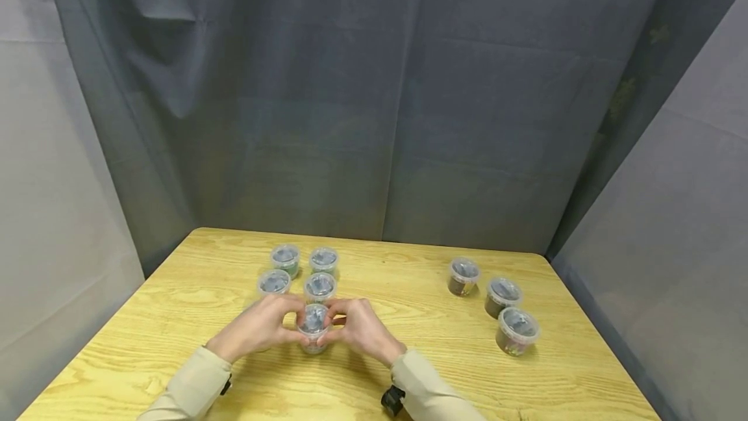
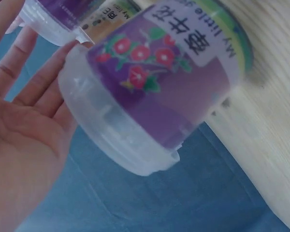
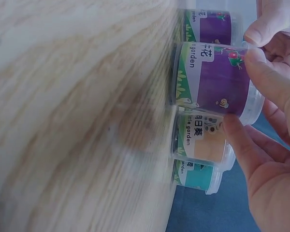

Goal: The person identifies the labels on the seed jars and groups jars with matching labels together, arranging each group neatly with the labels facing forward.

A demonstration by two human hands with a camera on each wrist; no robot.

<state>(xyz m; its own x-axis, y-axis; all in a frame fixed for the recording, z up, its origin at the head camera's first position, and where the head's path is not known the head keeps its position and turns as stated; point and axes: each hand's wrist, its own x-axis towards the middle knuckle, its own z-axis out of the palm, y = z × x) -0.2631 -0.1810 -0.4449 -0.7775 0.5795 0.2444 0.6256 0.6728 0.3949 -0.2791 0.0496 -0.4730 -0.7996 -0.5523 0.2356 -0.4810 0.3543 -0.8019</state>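
Note:
Both hands hold a clear lidded plastic cup [image 1: 314, 319] with a purple flower label, nearest the person in a cluster of cups. My left hand [image 1: 265, 325] grips its left side, thumb at the near side and fingers by the rim. From the right, my right hand [image 1: 359, 331] pinches it; in the right wrist view its fingers lie against the purple cup [image 3: 215, 79] just under the lid. The cup stands upright, base close to the tabletop. Another purple-labelled cup [image 2: 164, 72] fills the left wrist view beside my left hand [image 2: 29, 121].
Past the held cup are an orange-labelled cup [image 3: 203, 137], a teal-labelled cup [image 3: 195, 174] and a green one [image 1: 285, 260]. Three more lidded cups, one of them a brown cup [image 1: 463, 276], stand on the right of the wooden table [image 1: 403, 297]. Grey curtains [image 1: 327, 115] surround it.

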